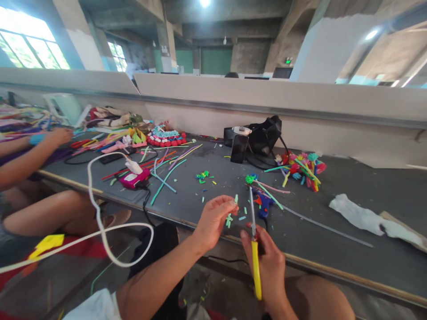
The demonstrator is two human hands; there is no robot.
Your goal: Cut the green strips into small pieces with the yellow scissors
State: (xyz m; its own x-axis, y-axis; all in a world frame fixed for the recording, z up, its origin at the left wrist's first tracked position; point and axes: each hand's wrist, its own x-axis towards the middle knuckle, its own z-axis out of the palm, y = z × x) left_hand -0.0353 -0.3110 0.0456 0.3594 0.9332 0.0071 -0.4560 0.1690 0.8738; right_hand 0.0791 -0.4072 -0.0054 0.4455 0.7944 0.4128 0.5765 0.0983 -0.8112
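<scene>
Right hand (269,260): closed round yellow-handled scissors (255,269) at the near edge of the bench (320,246); whether the blades are parted, I cannot tell.
Yellow-handled scissors: slim metal blade towards the far side, bright handle towards the near; probably stiff and fairly light, safest held by the handle.
Left hand (213,220): thumb and fingertips pinched on a pale green piece (236,198), left of the scissors.
Pale green piece: short, stubby, upright above the fingertips; likely feather-light, soft and bendable, easier to drop than to break, best pinched at its lower end.
Loose green bits (228,221): small, pale, clustered just beside the left hand; probably fingertip work to lift.
Glue gun (265,204): blue, farther right; its nozzle may be hot, so the grip is the place to hold.
</scene>
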